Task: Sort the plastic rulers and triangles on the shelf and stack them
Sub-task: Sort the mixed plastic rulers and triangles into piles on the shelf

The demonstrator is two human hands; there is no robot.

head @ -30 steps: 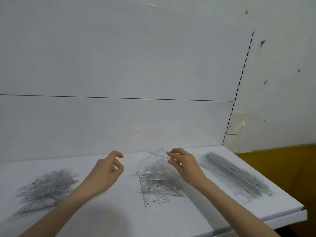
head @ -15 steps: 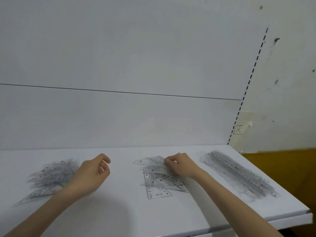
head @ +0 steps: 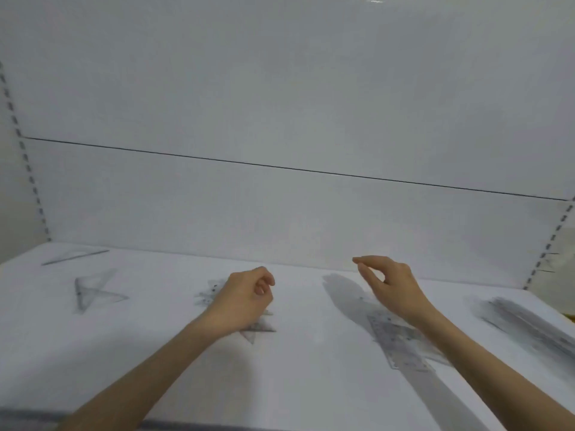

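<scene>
You are working over the white shelf (head: 311, 384), which is filling the lower half of the frame. At the right edge the long stack of rulers (head: 529, 328) is lying diagonally, and the mixed pile (head: 401, 340), right of centre, is sitting partly under your forearm. Your right hand (head: 392, 284) is hovering above that pile with thumb and forefinger drawn close; the blur is hiding whether they are pinching a clear piece. Your left hand (head: 242, 301), at centre, is curling loosely over the triangle heap (head: 258, 329) and gripping nothing. Two crossed triangles (head: 93, 295) are lying at left, with one more triangle (head: 74, 256) at upper left. The risk, I judge, is your right forearm dragging the mixed pile askew, or a slick clear piece slipping from a light pinch and landing on the wrong stack.
</scene>
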